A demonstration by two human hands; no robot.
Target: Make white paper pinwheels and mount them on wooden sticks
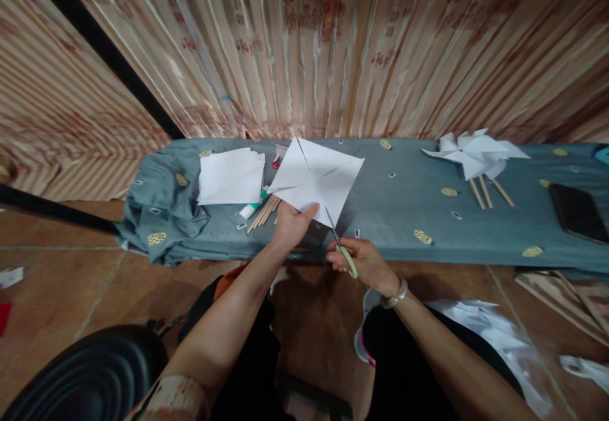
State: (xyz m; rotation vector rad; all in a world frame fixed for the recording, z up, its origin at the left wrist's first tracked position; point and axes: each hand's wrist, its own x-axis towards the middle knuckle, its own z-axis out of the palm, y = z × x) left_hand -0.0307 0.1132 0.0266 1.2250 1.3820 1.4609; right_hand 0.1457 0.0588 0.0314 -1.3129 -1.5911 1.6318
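Note:
My left hand [291, 223] grips the lower left edge of a white square sheet of paper [323, 177], thumb on top and fingers hidden beneath. Slits run inward from the sheet's corners. With my right hand [364, 262] I hold scissors [346, 257] with pale green handles. Their blades meet the paper at its near corner, along a cut line. Below and left of the sheet lie several thin wooden sticks [263, 215] and a green and white tube [254, 204]. A small red box [276, 161] shows partly behind the sheet's left side.
A stack of white paper [231, 177] lies left on the cloth-covered bench [404, 199]. White paper pinwheels [476, 151] on sticks and a dark phone [578, 212] are at the right. A black round stool [90, 376] stands lower left. A pleated curtain [304, 47] hangs behind the bench.

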